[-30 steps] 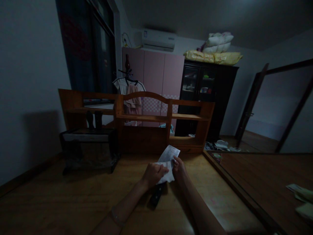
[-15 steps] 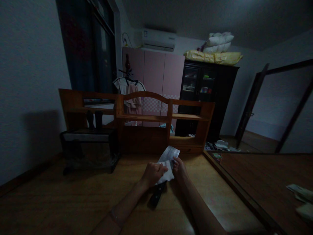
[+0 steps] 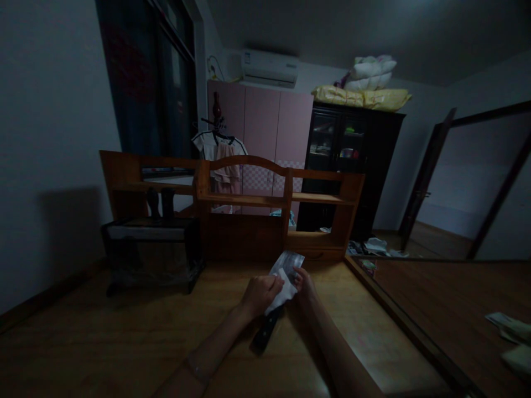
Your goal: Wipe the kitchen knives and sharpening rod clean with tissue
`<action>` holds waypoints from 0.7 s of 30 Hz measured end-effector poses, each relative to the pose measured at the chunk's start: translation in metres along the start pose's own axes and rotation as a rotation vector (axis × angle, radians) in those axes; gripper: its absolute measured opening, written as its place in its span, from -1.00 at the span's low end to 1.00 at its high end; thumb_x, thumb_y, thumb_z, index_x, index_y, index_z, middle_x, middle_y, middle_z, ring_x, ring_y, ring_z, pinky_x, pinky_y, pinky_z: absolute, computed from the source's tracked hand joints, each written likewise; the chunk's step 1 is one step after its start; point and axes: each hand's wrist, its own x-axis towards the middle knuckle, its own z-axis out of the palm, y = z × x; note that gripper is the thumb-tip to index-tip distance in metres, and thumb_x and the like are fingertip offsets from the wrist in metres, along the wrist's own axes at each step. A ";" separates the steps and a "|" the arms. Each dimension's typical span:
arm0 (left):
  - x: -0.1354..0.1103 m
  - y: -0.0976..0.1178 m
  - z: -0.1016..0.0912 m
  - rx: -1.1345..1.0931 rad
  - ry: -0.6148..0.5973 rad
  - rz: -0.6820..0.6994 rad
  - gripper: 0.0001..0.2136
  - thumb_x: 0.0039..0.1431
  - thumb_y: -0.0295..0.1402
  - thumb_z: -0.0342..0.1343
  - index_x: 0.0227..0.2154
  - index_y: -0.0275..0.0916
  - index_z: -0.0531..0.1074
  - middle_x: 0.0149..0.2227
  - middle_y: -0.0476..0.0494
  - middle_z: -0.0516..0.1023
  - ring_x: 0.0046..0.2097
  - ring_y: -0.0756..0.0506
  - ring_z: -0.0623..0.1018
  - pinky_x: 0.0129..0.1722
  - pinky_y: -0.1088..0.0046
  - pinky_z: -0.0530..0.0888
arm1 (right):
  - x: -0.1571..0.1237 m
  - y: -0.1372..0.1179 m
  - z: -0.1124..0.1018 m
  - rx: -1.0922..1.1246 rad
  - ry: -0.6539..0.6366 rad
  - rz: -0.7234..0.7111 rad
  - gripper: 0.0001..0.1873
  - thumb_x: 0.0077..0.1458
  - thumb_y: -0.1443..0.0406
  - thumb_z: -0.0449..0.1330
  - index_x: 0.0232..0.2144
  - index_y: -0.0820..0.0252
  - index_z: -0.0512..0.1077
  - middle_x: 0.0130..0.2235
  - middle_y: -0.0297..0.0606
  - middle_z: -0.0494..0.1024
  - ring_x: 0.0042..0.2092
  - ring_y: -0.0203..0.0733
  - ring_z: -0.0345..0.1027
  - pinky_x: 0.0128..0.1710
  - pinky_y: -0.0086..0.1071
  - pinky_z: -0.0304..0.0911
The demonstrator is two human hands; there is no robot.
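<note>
A cleaver (image 3: 292, 261) with a wide metal blade and a black riveted handle (image 3: 264, 336) lies slanted in front of me, its handle towards me. My left hand (image 3: 258, 294) is closed, its thumb and fingers pinching a white tissue (image 3: 282, 293) that lies against the blade. On the other side, my right hand (image 3: 305, 286) grips the blade's right edge with bent fingers. The tissue covers the lower part of the blade near the handle. Neither hand is on the handle.
A knife block (image 3: 149, 251) with black handles sticking out stands on the wooden tabletop (image 3: 199, 342) at the left. Behind it rises a wooden shelf rack (image 3: 244, 199). A raised wooden edge (image 3: 398, 326) runs along the right side, with papers (image 3: 508, 326) beyond.
The tissue has shifted and folded differently over the blade, its right corner nearer my right hand. The blade's far end sits slightly lower. Both hands keep their holds.
</note>
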 end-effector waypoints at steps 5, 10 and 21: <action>0.000 -0.001 0.001 0.050 -0.009 0.054 -0.60 0.30 -0.23 -0.22 -0.37 -0.23 0.51 -0.35 -0.16 0.58 -0.27 -0.06 0.55 -0.24 0.52 0.37 | -0.003 -0.003 0.001 0.006 -0.024 0.069 -0.83 -0.12 0.25 0.20 -0.38 0.16 0.42 -0.55 -0.28 0.50 -0.53 -0.17 0.39 -0.57 -0.36 0.23; 0.000 0.000 0.001 0.055 -0.005 0.125 -0.61 0.31 -0.23 -0.22 -0.35 -0.23 0.51 -0.33 -0.16 0.57 -0.23 -0.05 0.53 -0.21 0.52 0.37 | -0.001 -0.003 0.002 0.006 -0.005 0.089 -0.84 -0.14 0.24 0.21 -0.43 0.17 0.41 -0.56 -0.29 0.51 -0.56 -0.20 0.36 -0.59 -0.38 0.23; 0.001 -0.007 0.008 0.010 -0.012 0.132 -0.61 0.32 -0.24 -0.25 -0.33 -0.22 0.49 -0.29 -0.14 0.55 -0.20 -0.05 0.51 -0.18 0.50 0.34 | -0.003 0.000 0.000 0.028 0.034 0.081 -0.83 -0.16 0.24 0.21 -0.41 0.11 0.39 -0.54 -0.31 0.49 -0.53 -0.21 0.36 -0.58 -0.40 0.21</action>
